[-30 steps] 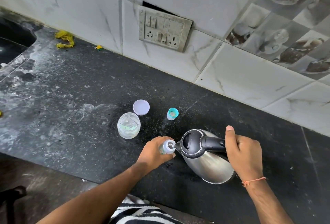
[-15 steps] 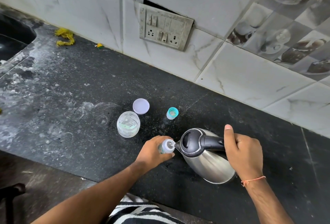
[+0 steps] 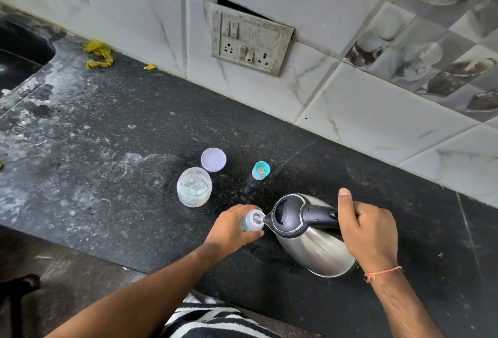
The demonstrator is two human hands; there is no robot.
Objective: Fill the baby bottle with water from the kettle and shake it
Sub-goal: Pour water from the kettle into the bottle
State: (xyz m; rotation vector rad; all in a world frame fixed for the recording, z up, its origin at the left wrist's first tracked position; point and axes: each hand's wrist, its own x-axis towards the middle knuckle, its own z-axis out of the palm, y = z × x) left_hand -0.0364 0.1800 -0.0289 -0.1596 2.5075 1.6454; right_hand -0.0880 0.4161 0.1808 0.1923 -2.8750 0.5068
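A small clear baby bottle (image 3: 252, 220) stands on the black counter, its mouth uncapped. My left hand (image 3: 231, 227) grips its body from the left. A steel kettle (image 3: 310, 238) with a black lid and handle is tilted left, its spout at the bottle's mouth, and a thin stream of water runs in. My right hand (image 3: 366, 232) holds the kettle's black handle, thumb pointing up. The bottle's teal-ringed cap (image 3: 260, 170) sits apart on the counter behind the bottle.
A clear open jar (image 3: 194, 186) and its white lid (image 3: 213, 159) stand left of the bottle. The black counter (image 3: 107, 149) meets a tiled wall with a switch board (image 3: 249, 39). A dark sink (image 3: 18, 54) lies far left, with yellow scraps (image 3: 98, 53) nearby.
Both hands, the bottle and the kettle keep nearly the same pose; the kettle stays tilted at the bottle's mouth. Only the view shifts slightly.
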